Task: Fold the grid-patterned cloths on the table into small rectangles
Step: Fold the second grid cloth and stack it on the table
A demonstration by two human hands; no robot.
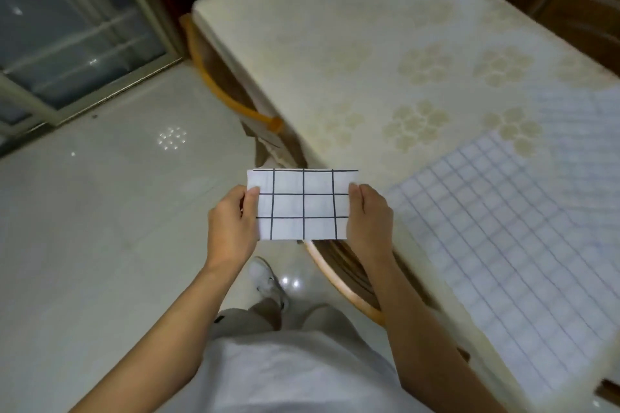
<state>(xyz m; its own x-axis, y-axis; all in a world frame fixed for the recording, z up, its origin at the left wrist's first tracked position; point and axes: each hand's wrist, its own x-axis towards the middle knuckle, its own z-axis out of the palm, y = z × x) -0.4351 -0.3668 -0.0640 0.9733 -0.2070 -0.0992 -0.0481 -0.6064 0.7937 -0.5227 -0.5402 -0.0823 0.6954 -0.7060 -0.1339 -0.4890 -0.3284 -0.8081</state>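
At the far left a glass door in a pale frame meets the glossy tiled floor, which runs toward the near side.

The left hand grips the left short edge of a folded cloth. Its thumb lies on top and its fingers are curled under, out of sight. The folded cloth is a small white rectangle with bold black grid lines, held flat and level in the air over the floor, just off the table's left edge and not touching it.

The right hand grips the opposite short edge the same way, thumb on top near the far corner and fingers tucked beneath.

Below the cloth a white shoe stands on the floor, and a chair with a curved wooden rim is pushed under the table.

The table, covered in a cream flower-patterned sheet, fills the right side. On its near right part a spread cloth lies flat – white with a fine, faint grid – reaching the near edge. Beyond it, at the right border, a second cloth with an even finer grid lies partly out of view.
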